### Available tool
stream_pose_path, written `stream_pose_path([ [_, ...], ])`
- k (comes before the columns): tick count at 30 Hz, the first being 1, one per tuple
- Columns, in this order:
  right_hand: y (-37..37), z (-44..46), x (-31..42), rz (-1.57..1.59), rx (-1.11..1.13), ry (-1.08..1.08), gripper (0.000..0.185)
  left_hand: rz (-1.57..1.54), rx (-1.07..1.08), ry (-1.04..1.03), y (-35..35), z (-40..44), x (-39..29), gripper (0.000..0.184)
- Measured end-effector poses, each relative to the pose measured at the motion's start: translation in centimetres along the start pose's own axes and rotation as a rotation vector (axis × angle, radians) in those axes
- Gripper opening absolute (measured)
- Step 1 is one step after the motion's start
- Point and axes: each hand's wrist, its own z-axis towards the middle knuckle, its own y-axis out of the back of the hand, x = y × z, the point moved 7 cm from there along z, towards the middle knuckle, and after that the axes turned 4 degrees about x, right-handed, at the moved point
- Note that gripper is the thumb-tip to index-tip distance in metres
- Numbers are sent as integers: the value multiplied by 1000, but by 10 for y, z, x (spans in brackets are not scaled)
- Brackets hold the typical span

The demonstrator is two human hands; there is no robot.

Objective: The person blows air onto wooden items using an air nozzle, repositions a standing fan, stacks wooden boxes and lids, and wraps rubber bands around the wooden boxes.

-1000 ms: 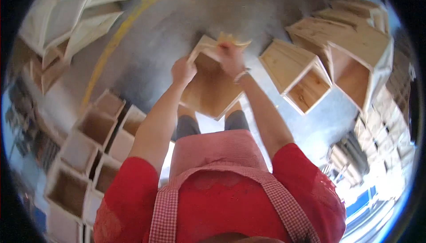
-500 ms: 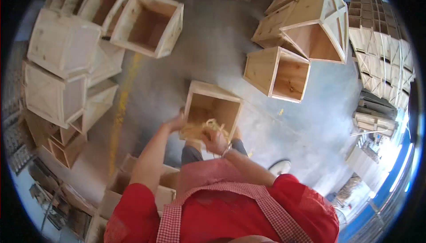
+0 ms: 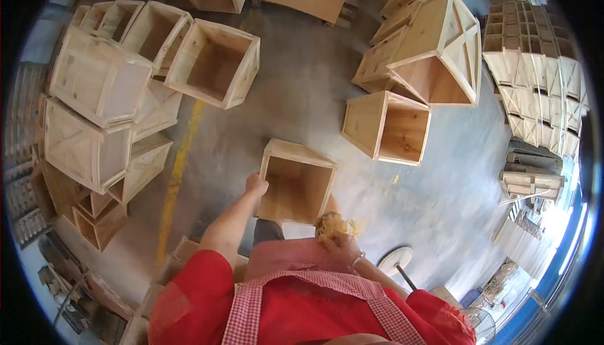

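In front of my body stands an open wooden box (image 3: 298, 187), its bare inside facing up at me. My left hand (image 3: 256, 186) is closed on the box's left rim. Just off the box's lower right corner, my right hand (image 3: 343, 248) clutches a crumpled bunch of yellowish strips (image 3: 338, 226). Whether these are wood shavings or rag strips I cannot tell. My right fingertips are partly covered by the bunch.
Wooden boxes stand at the left (image 3: 94, 74) and upper right (image 3: 434, 49), one open box (image 3: 402, 128) nearest on the right. A yellow line (image 3: 178, 184) marks the floor. A round pale disc with a dark rod (image 3: 395, 258) lies right of me. More crates (image 3: 535, 87) are stacked far right.
My right hand has pulled the yellowish bunch out of the box, down and to the right. My left hand stays at the box's left rim. The view has tilted up slightly.
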Motion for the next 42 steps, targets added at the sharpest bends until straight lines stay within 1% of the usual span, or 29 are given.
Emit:
stream_pose_path([
  [2, 18, -21, 22, -31, 25, -33, 29, -78, -40, -30, 19, -6, -11, 31],
  [3, 27, -26, 32, -61, 42, -64, 32, -81, -53, -24, 32, -6, -22, 31],
  [5, 38, -38, 53, -34, 68, -32, 31, -83, -43, 52, 54, -11, -38, 33],
  [6, 43, -34, 62, -10, 70, -3, 30, -84, -63, 53, 68, -9, -53, 33],
  [7, 43, -30, 64, -12, 73, 17, 30, -171, -60, 44, 77, -7, -69, 33],
  [8, 38, -27, 68, 143, 91, 117, 27, -259, -55, 36, 83, -2, -85, 33],
  [9, 42, -20, 71, 216, 108, 174, 26, -352, -38, 22, 84, 5, -104, 27],
  [10, 45, -14, 73, 290, 128, 231, 25, -362, -57, 27, 84, 14, -125, 27],
  [12, 58, 12, 76, 203, 209, 309, 21, -526, -15, 17, 82, 36, -180, 23],
  [14, 69, 28, 76, 158, 303, 355, 19, -657, -78, -31, 65, 88, -219, 22],
  [16, 84, 40, 69, 161, 383, 366, 19, -808, -72, -54, 53, 123, -266, 24],
  [18, 93, 54, 58, 185, 475, 353, 18, -900, -72, -14, 48, 160, -301, 21],
  [19, 98, 59, 54, 190, 504, 347, 18, -916, -85, -4, 52, 169, -318, 21],
  [21, 106, 67, 45, 203, 566, 327, 17, -784, -94, -64, 64, 183, -348, 19],
  [22, 109, 71, 41, 207, 594, 318, 17, -797, -110, -45, 71, 186, -354, 19],
  [24, 112, 76, 32, 208, 651, 295, 16, -864, 28, -97, 81, 192, -367, 20],
  [26, 116, 78, 25, 208, 710, 272, 16, -727, 100, -71, 88, 192, -366, 43],
  [27, 118, 81, 22, 205, 735, 265, 15, -739, 73, -50, 99, 180, -357, 43],
  [29, 124, 83, 17, 189, 775, 249, 15, -1284, 201, -287, 108, 145, -370, 75],
  [31, 126, 87, 16, 174, 811, 236, 14, -1701, 218, -374, 125, 131, -321, 98],
  [32, 127, 88, 15, 170, 827, 230, 14, -2148, 144, -258, 130, 137, -277, 91],
  [34, 127, 91, 15, 156, 861, 215, 13, -2606, 24, -339, 156, 127, -205, 90],
  [35, 126, 92, 14, 149, 877, 202, 13, -2612, -15, -556, 169, 119, -180, 96],
  [36, 124, 93, 15, 143, 890, 196, 13, -2629, -29, -563, 177, 115, -174, 96],
  [38, 118, 92, 15, 135, 916, 169, 12, -2756, -369, -349, 199, 110, -153, 68],
  [39, 113, 94, 17, 131, 922, 159, 12, -2778, -367, -357, 204, 122, -152, 68],
  [41, 110, 106, 29, 137, 883, 157, 12, -2670, -660, 86, 183, 146, -135, 41],
  [42, 112, 117, 39, 151, 833, 161, 11, -2696, -641, 88, 173, 153, -129, 41],
])
